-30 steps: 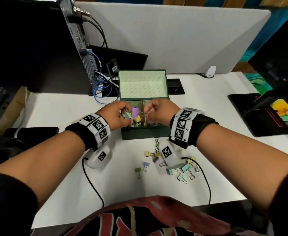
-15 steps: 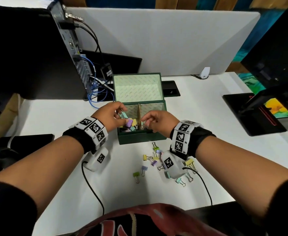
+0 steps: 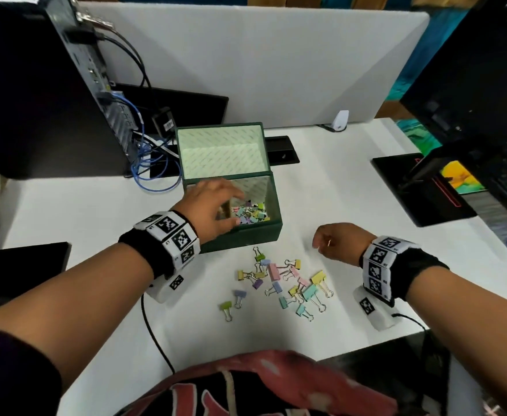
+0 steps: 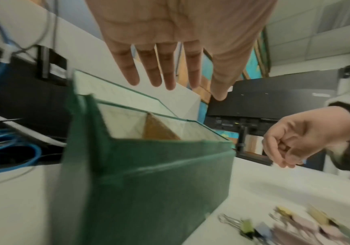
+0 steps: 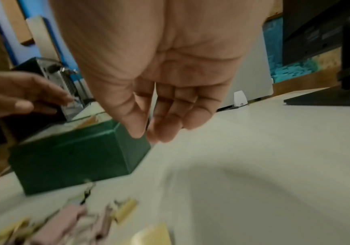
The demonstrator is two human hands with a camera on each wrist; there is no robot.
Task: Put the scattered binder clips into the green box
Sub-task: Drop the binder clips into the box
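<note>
Head view: high, facing down and forward over the table's near edge. Wrist views: low, close, along each palm. All three share the box front and clips.

The box stands on the surface at its middle, its lid raised behind it. A pile of binder clips lies in the box's right compartment. More scattered clips lie on the surface just before the box, between the two forearms. The left hand hovers over the box's left part; the right hand hangs above the surface to the right of the box, apart from it. A computer tower with cables stands behind and left of the box. A divider panel rises behind the box. A monitor base sits far right.
</note>
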